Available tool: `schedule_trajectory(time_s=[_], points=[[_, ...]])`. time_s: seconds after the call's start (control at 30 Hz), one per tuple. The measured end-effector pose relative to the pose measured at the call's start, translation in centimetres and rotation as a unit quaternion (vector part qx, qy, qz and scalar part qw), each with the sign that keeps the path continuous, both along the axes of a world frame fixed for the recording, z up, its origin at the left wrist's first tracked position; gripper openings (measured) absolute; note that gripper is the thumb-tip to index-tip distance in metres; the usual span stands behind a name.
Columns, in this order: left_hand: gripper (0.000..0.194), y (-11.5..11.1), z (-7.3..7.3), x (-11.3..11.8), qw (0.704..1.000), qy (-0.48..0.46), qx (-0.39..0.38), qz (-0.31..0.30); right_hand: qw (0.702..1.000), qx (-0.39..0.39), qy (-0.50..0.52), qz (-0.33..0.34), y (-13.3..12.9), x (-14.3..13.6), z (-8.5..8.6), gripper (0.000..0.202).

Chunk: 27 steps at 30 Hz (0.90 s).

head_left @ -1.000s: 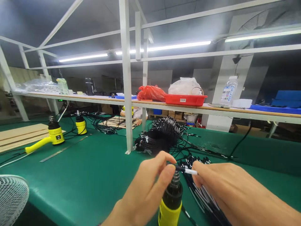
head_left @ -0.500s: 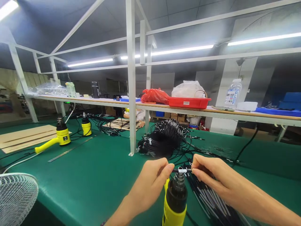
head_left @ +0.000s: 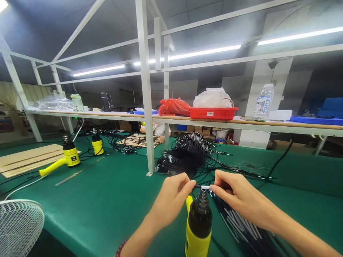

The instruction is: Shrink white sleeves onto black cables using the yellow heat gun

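Between my two hands a short stretch of black cable [head_left: 197, 186] runs level, with a white sleeve [head_left: 205, 187] on it. My left hand [head_left: 173, 200] pinches the cable on the left of the sleeve. At the sleeve's right end, the thumb and fingers of my right hand [head_left: 237, 194] are closed on the cable and hide its end. Just below the sleeve is the metal nozzle of a yellow and black heat gun [head_left: 198, 232], which stands upright. Grey and black cables [head_left: 238, 221] lie in a bundle under my right forearm.
A heap of black cables [head_left: 184, 160] lies beyond my hands, by a white post [head_left: 146, 89]. Two more heat guns stand at left, one yellow [head_left: 71, 157]. A white fan [head_left: 20, 225] is at lower left. Overhead, a shelf carries a red tray [head_left: 211, 113]. Another person sits behind.
The cable and both hands have moved slightly up and left in view, and the camera has shifted. My right fingertips are now closer to the white sleeve.
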<state>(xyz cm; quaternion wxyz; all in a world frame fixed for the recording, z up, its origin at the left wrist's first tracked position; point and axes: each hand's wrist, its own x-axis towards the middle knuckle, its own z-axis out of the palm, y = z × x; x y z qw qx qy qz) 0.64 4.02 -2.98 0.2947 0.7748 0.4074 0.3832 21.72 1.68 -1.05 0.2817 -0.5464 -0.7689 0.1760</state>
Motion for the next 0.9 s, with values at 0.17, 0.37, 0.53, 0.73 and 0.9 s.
schedule_trajectory(time_s=[0.17,0.37,0.53,0.73,0.9], points=[[0.036,0.3,0.03,0.15,1.0,0.005,-0.003,0.011,1.0,-0.004,0.008,0.002,0.6,-0.01,-0.37,0.031],[0.034,0.43,-0.19,0.23,1.0,0.003,-0.001,0.013,1.0,0.009,0.007,0.009,0.7,0.27,-0.62,0.031],[0.032,0.54,-0.25,0.26,1.0,0.01,0.0,0.016,1.0,0.004,0.005,0.006,0.69,0.28,-0.61,0.03],[0.032,0.41,-0.22,0.14,1.0,0.004,0.0,0.016,1.0,0.002,0.01,0.007,0.72,0.12,-0.54,0.03],[0.031,0.32,-0.06,0.13,1.0,0.006,-0.002,0.017,1.0,0.003,0.013,0.011,0.73,0.13,-0.6,0.03]])
